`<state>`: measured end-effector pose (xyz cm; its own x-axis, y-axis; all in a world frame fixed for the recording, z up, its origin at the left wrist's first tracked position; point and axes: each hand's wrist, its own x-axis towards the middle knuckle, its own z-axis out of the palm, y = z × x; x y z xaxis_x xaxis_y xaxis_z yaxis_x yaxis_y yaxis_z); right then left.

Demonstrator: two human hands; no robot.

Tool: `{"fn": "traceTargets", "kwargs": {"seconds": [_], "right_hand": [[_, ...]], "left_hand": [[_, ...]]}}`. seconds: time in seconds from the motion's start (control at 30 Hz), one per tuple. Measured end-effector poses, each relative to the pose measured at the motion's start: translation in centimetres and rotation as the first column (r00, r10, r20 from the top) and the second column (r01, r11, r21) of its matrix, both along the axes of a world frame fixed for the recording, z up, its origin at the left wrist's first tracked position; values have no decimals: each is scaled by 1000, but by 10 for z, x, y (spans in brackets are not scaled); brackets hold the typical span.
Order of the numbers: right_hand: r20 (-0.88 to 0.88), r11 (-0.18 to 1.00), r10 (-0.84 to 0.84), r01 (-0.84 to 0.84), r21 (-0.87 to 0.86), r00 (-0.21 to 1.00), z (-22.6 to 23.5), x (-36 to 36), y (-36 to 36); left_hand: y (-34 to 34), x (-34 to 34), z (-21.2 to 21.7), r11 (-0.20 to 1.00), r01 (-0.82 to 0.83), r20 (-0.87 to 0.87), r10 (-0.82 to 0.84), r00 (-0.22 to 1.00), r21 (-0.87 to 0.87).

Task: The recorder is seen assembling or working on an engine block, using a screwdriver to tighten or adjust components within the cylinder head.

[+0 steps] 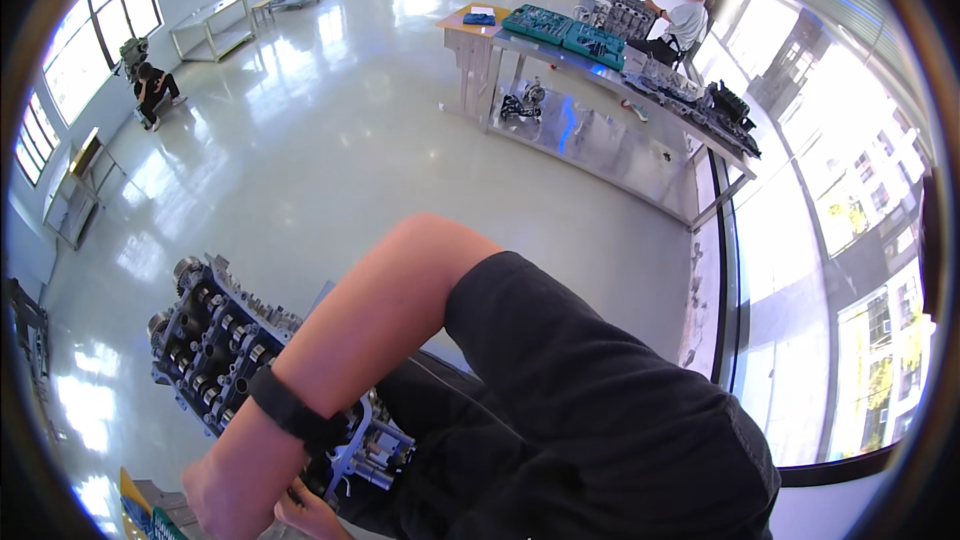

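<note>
Floor (320, 140): glossy pale grey.
Silver-and-black metal engine (222, 345): behind your right forearm (350, 325), near both hands.
Right hand (222, 498): grip hidden, cannot tell.
Left hand (312, 517): partly hidden, cannot tell.

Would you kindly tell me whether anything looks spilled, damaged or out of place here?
Nothing clearly stands out. The engine has its camshafts exposed but shows no obvious damage, though the right forearm hides part of it. Bright patches on the floor look like reflections, not spills.
</note>
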<state>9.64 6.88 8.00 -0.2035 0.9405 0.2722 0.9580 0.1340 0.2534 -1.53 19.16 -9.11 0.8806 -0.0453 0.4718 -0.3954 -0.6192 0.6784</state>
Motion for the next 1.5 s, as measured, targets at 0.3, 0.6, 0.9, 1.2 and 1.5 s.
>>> {"fn": "traceTargets", "kwargs": {"seconds": [0.3, 0.6, 0.9, 1.2, 1.5], "right_hand": [[25, 999, -5, 3, 54, 1000, 13, -12, -7], [32, 957, -223, 226, -185, 974, 22, -24, -4], [3, 998, 64, -64, -20, 998, -1, -5, -3], [23, 999, 52, -52, -10, 998, -6, -4, -5], [-47, 959, -237, 225, -171, 970, 16, -22, -2]], "left_hand": [[0, -2, -3, 998, -61, 37, 62, 997, -18], [-7, -1, 0, 993, -107, 80, 110, 991, -48], [-2, -2, -3, 999, -45, 35, 45, 998, 1], [3, 1, -10, 999, -30, 20, 30, 999, -17], [0, 0, -10, 998, -49, 18, 50, 999, -42]]}}
